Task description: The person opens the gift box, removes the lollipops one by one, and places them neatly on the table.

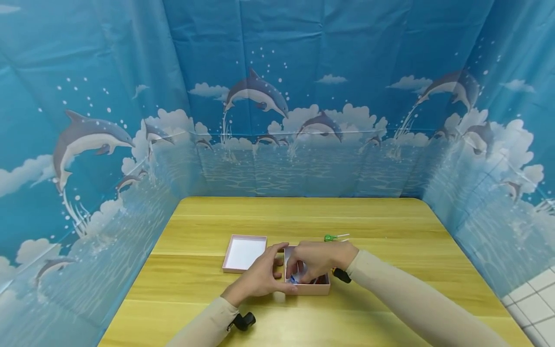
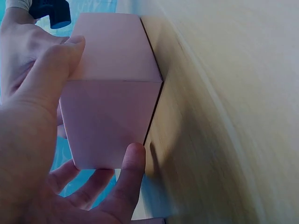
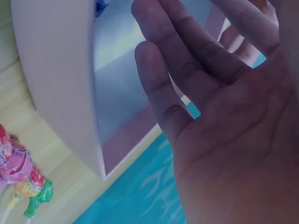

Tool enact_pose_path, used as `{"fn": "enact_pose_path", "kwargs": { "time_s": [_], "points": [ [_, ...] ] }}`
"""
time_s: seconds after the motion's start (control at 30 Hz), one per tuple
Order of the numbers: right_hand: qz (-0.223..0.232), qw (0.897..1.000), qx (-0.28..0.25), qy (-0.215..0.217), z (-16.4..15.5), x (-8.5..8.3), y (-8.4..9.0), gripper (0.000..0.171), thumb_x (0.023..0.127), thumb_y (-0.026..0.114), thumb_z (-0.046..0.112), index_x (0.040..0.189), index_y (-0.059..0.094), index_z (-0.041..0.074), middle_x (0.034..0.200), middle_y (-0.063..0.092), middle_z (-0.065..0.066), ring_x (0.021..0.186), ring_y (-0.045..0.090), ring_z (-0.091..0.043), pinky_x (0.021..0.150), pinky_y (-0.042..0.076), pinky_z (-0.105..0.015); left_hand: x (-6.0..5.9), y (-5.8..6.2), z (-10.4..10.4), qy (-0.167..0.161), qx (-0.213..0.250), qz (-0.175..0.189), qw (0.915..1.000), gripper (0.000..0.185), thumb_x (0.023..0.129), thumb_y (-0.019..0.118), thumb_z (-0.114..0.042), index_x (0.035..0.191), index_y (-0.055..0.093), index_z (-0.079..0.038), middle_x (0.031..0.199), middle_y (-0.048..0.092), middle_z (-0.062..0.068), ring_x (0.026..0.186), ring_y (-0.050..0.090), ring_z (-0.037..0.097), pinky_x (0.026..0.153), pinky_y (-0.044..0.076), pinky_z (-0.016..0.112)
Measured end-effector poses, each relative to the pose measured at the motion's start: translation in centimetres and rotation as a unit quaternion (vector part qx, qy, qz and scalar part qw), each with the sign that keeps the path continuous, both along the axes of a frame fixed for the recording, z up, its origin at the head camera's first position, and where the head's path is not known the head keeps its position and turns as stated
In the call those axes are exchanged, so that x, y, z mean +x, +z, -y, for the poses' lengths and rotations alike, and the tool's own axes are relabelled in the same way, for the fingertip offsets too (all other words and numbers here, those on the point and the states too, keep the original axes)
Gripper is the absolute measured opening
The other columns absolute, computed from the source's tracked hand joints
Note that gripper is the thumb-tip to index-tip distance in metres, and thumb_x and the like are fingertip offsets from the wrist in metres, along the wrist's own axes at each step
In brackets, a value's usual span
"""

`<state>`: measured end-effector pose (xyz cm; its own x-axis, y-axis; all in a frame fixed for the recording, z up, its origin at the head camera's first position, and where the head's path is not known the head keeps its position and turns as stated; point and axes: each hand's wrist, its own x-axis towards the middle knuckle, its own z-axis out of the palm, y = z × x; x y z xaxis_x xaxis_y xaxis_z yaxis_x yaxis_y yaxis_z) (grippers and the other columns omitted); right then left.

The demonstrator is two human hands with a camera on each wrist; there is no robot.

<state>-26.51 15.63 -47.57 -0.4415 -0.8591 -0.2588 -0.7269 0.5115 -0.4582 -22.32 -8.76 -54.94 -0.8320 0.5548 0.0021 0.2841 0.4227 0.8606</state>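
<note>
An open pink box with a pale inside stands on the table in front of me. My left hand holds its near left corner, thumb on the front face and fingers spread along the left side. The left wrist view shows that thumb and a fingertip against the box. My right hand reaches down into the box, fingers bent. Close to its fingertips lies a small blue-and-white wrapper; whether they pinch it cannot be told. Something dark reddish lies at the box's right end, partly hidden.
Left of the box lies a pink-rimmed lid, white inside up. Behind the right hand is a green-wrapped lollipop. Beside the box, the right wrist view shows a pink-and-red wrapped lollipop. A dolphin-print curtain surrounds the wooden table.
</note>
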Motion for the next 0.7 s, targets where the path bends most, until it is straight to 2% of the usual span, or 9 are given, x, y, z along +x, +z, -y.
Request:
{"fn": "enact_pose_path", "kwargs": {
  "time_s": [0.17,0.27,0.47,0.7],
  "points": [
    [0.007,0.999,0.039,-0.002,1.0,-0.2,-0.6,0.027,0.102,0.090,0.007,0.116,0.091,0.030,0.103,0.084,0.010,0.087,0.069,0.005,0.080,0.060,-0.016,0.1,-0.1,0.0,-0.001,0.010,0.013,0.9999,0.120,0.091,0.104,-0.038,0.183,0.031,-0.015,0.184,0.043,0.010,0.152,0.066,0.030,0.107,0.066,0.034],
    [0.007,0.999,0.051,-0.007,1.4,-0.4,-1.1,0.022,0.102,0.092,0.010,0.114,0.091,0.028,0.102,0.084,0.013,0.086,0.069,0.007,0.080,0.060,-0.015,0.1,-0.1,0.0,-0.001,0.007,0.011,0.9999,0.120,0.091,0.104,-0.039,0.183,0.032,-0.015,0.184,0.042,0.010,0.153,0.065,0.031,0.109,0.065,0.038],
    [-0.011,0.999,0.036,-0.019,1.5,-0.9,-1.6,0.019,0.101,0.092,0.007,0.108,0.092,0.025,0.097,0.084,0.014,0.082,0.068,0.007,0.077,0.059,-0.014,0.0,0.2,0.0,0.006,-0.005,0.000,1.0000,0.121,0.090,0.104,-0.044,0.183,0.033,-0.017,0.185,0.042,0.010,0.156,0.061,0.032,0.118,0.062,0.051],
    [-0.008,0.999,0.027,-0.029,1.5,-1.0,-1.5,0.018,0.102,0.091,0.007,0.104,0.091,0.025,0.094,0.085,0.011,0.079,0.069,0.008,0.076,0.059,-0.013,-0.1,0.3,0.0,0.009,-0.009,0.009,0.9999,0.121,0.089,0.105,-0.043,0.183,0.032,-0.019,0.186,0.041,0.012,0.153,0.063,0.032,0.115,0.064,0.046]
  ]
}}
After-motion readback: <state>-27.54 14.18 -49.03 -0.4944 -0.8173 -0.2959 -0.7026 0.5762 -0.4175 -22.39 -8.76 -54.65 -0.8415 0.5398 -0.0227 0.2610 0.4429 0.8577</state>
